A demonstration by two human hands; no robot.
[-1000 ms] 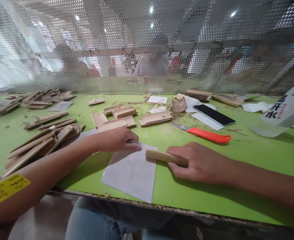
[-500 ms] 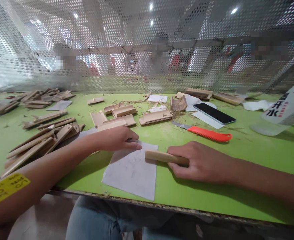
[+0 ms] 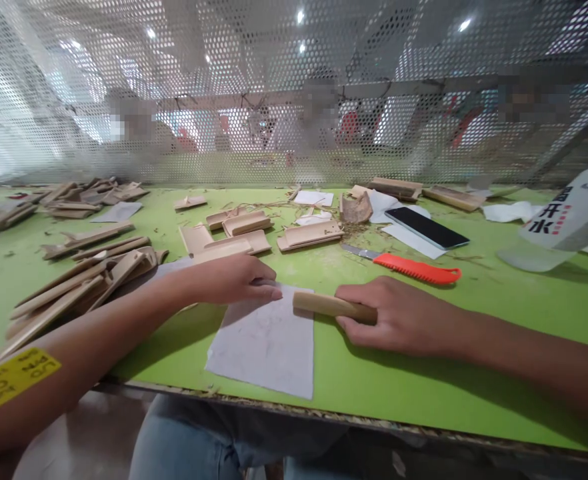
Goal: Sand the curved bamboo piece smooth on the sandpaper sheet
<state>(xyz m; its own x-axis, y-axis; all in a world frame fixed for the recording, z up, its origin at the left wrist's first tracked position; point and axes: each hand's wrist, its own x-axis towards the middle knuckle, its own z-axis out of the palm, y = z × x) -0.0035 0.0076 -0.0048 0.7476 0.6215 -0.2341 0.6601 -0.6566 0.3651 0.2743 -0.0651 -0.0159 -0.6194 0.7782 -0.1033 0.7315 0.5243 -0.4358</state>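
Wooden piece (image 3: 319, 305), in the head view, lies in the right hand (image 3: 399, 317) nearer the table's near edge than its far one, its free end reaching over the right side of a paper sheet (image 3: 264, 350); whether they touch, I cannot tell. The right grip is closed, thumb and fingers pinching the piece. The left hand (image 3: 231, 277) rests at the sheet's upper part with fingers curled (what, if anything, they pinch I cannot tell).

As for progress, I judge only that the piece is in hand and the orange-handled knife (image 3: 417, 269) is in neither hand; which of the pieces lying about are finished, and how much is left, cannot be told.

A stack of split pieces (image 3: 84, 287) sits beside the left forearm, and curved pieces (image 3: 234, 247) lie just beyond the left hand. The knife lies beyond the right hand, the phone (image 3: 427, 228) farther off, the bottle (image 3: 549, 233) towards the table's (image 3: 354, 390) right edge. Mesh (image 3: 199, 163) stands along the far edge.
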